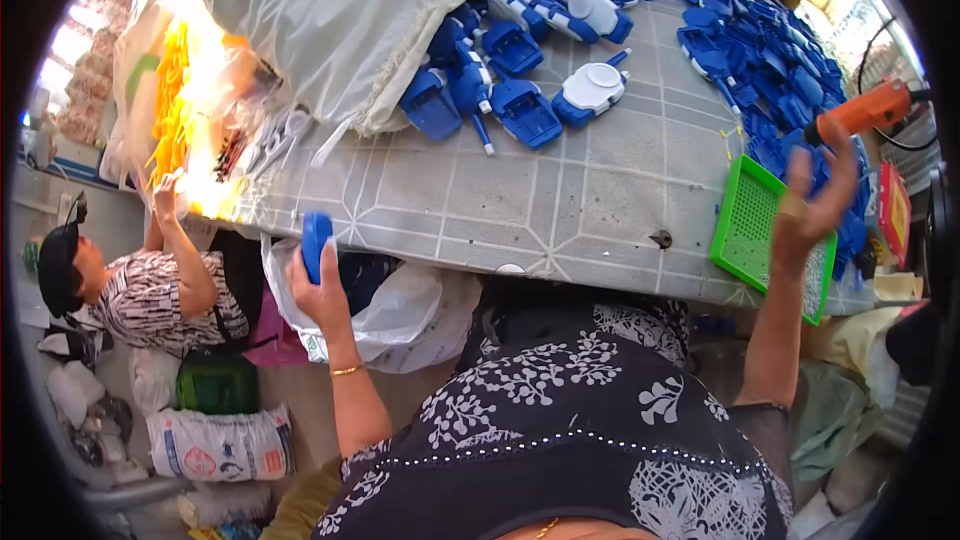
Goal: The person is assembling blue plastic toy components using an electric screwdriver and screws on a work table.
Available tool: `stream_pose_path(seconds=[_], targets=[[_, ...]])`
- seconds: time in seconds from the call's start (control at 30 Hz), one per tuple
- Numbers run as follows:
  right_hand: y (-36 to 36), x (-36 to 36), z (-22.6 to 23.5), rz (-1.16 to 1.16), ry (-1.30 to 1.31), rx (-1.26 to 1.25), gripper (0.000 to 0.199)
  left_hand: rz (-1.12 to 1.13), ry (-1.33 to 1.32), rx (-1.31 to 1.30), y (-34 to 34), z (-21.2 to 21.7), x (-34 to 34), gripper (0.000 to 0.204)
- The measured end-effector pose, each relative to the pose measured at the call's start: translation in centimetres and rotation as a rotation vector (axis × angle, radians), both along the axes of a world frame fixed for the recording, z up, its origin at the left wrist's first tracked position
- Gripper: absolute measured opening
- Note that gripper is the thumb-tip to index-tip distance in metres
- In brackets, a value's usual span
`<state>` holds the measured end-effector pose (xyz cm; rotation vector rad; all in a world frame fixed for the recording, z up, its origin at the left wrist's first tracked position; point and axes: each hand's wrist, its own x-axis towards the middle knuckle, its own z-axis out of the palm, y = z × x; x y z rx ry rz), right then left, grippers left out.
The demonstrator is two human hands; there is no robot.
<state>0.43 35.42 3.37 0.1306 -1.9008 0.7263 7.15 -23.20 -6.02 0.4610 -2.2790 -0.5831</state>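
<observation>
My left hand (pixel 322 292) is closed round a small blue plastic casing (pixel 316 240), held up at the table's front edge beside a white plastic bag (pixel 430 315). On the right, my right hand (pixel 812 205) is raised over a green tray (pixel 738 208), fingers apart. An orange electric screwdriver (pixel 865 112) is at its fingertips; whether they touch it I cannot tell. Tiny metal pieces, too small to name, lie in the tray. Blue casings with pale round covers (pixel 593 90) and open blue casings (pixel 526 112) lie on the table's far middle.
A heap of blue plastic parts (pixel 790 50) covers the table's right side. A large whitish sack (pixel 310 30) lies at the back left. Another person (pixel 170 285) sits at the left by yellow pieces (pixel 172 100). A black cable (pixel 905 147) loops near the screwdriver.
</observation>
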Motion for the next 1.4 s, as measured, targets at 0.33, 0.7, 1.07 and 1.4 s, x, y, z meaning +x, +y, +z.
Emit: stream_pose_path(seconds=[0.33, 0.7, 1.07, 1.4], targets=[[-8.7, -18.2, -6.2, 0.627, -0.823, 0.677, 0.075, 0.152, -0.465, -0.27, -9.0, -9.4, 4.9, 0.084], [-3.6, -12.7, -2.7, 0.616, -1.211, 0.371, 0.075, -0.488, 0.051, -0.065, 8.2, 4.6, -2.7, 0.046], [-3.6, -9.8, -1.7, 0.673, -1.436, 0.375, 0.064, -1.284, -0.064, -0.485, 30.2, 3.8, -15.1, 0.079], [1.8, -14.6, -6.1, -0.334, -0.793, 0.546, 0.023, -1.233, -0.118, -0.545, 32.1, 4.4, -15.5, 0.077]])
